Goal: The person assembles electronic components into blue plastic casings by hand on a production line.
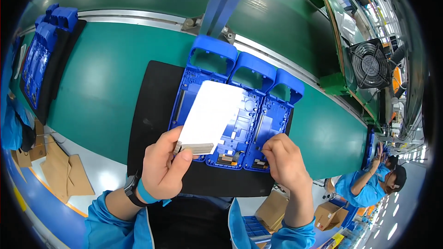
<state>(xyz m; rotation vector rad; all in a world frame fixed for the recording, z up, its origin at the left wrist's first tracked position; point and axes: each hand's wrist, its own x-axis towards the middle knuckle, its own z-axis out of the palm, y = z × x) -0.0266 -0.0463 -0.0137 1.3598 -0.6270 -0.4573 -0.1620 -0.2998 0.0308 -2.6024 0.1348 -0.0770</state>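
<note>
My left hand (168,163) grips a white sheet (213,110) between thumb and fingers. Several thin grey strips (199,148) lie along the sheet's near edge, beside the thumb. Beneath it, three blue plastic housings (253,106) with open frames at their far ends lie side by side, and the sheet hides parts of the left and middle ones. Over the near end of the rightmost housing (264,131), my right hand (287,160) is closed in a pinch. Whatever its fingertips may hold is hidden or too small to make out.
The housings rest on a black mat (154,106) on a green bench (108,87). More blue housings (39,60) sit at the far left. A metal post (226,4) rises behind, and a black fan (370,64) stands at the right. Another person (369,186) works farther right.
</note>
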